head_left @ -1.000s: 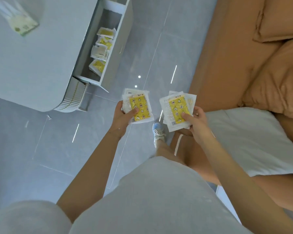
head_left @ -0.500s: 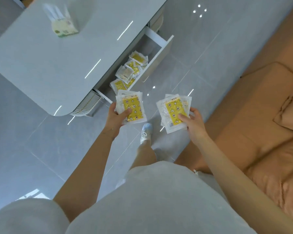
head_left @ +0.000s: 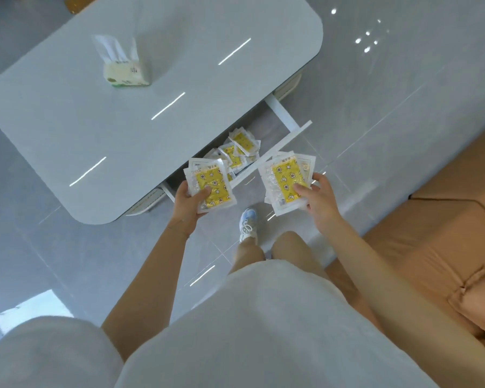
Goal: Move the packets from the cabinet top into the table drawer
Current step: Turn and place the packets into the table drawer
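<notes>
My left hand (head_left: pixel 187 204) grips a small stack of clear packets with yellow printed contents (head_left: pixel 211 184), held over the near end of the open table drawer (head_left: pixel 286 139). My right hand (head_left: pixel 318 198) grips a second stack of the same packets (head_left: pixel 286 179), just outside the drawer's white front panel. Several more packets (head_left: pixel 240 148) lie loose inside the drawer. The drawer is pulled out from under the grey table top (head_left: pixel 151 107). The cabinet is out of view.
A tissue pack (head_left: pixel 123 70) stands on the table top. An orange sofa (head_left: pixel 445 247) runs along the right. My foot in a white and blue shoe (head_left: pixel 248 224) is on the glossy grey floor tiles below the drawer.
I have turned and stepped toward the table, so the drawer now lies right behind my hands. Both hands keep their hold on their packet stacks.
</notes>
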`<move>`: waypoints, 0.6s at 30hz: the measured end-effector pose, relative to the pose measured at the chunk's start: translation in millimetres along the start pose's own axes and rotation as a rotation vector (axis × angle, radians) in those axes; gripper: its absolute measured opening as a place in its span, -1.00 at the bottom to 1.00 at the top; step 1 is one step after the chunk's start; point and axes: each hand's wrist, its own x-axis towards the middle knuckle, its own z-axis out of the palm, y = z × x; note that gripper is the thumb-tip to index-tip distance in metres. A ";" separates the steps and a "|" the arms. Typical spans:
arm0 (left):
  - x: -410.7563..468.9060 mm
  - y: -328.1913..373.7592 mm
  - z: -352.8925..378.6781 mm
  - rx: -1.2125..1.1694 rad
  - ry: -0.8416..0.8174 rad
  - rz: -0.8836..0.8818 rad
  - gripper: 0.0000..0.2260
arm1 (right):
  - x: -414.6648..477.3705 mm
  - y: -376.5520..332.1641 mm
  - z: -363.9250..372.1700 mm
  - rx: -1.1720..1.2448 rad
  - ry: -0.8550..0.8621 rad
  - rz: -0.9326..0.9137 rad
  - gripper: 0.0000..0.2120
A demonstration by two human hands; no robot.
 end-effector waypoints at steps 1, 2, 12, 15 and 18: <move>7.6 3.3 5.6 -0.003 0.011 -0.015 -0.58 | 12.5 -8.8 1.6 -0.021 -0.005 0.003 -0.68; 16.2 4.6 10.5 -0.004 0.026 -0.034 -0.59 | 25.6 -16.8 3.7 -0.042 -0.011 0.005 -0.70; 153.3 -45.4 40.7 -0.018 0.256 -0.237 -0.69 | 215.3 -30.5 48.2 -0.380 -0.114 0.053 -0.75; 217.1 -80.4 41.2 0.000 0.297 -0.224 -0.84 | 291.4 -8.9 73.3 -0.449 -0.125 0.010 -0.76; 274.0 -114.3 41.6 0.028 0.358 -0.184 -0.89 | 353.6 22.3 100.6 -0.501 -0.147 -0.027 -0.74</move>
